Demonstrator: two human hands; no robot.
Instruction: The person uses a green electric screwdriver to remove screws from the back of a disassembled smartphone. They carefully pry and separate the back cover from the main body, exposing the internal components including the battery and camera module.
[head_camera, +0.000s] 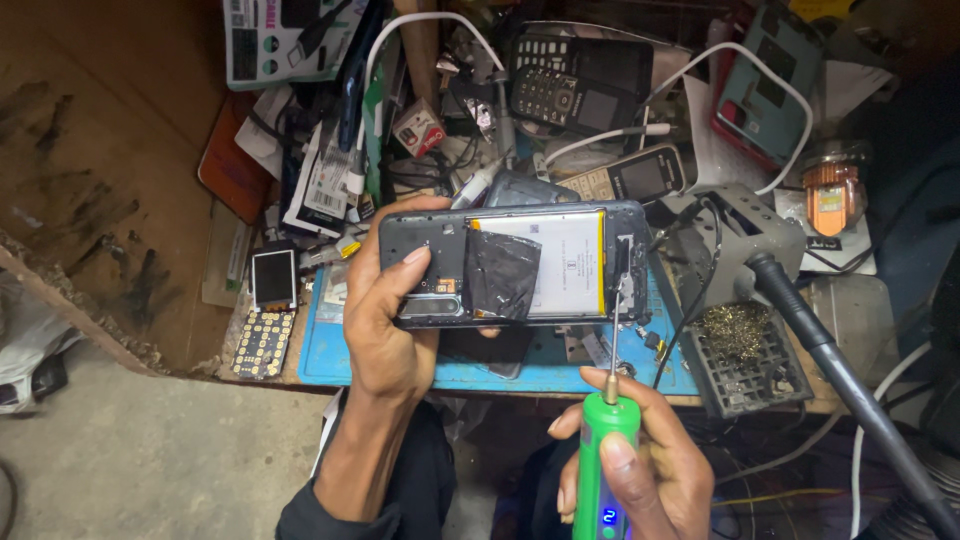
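Head view, looking down over a cluttered repair bench (130, 180).

Left hand (390, 310): closed around the left end of an opened smartphone (515, 265), thumb laid across the exposed inner face, fingers wrapped behind. The phone is held level and lengthwise above the near part of the bench, back cover off. A white battery (570, 262) fills the middle of its body; a crumpled flap of black film (500, 272) lies over the battery's left part. Dark board sections show at both ends.

Right hand (640, 460): fingers curled around a green electric screwdriver (598, 470), thumb pressed along its barrel. A small blue lit display shows low on the barrel. The thin metal bit (613, 335) points up and reaches the lower right edge of the phone; whether the tip sits in a screw cannot be told.

Below the phone: a blue work mat (330, 350) on the bench, with small loose parts on it.

Left of the mat: a bare keypad board with a small screen (270, 310).

Right: a grey soldering station stand (745, 240) holding a black-handled iron (830, 350), with a tray of brass cleaning wool (735, 330) just in front of it.

Far side: several keypad phones (570, 85), one more (635, 178) nearer, white cables (420, 30), a phone in a red case (765, 85), a small jar with an orange lid (832, 190).

Dark sleeves and trousers show at the bottom edge.
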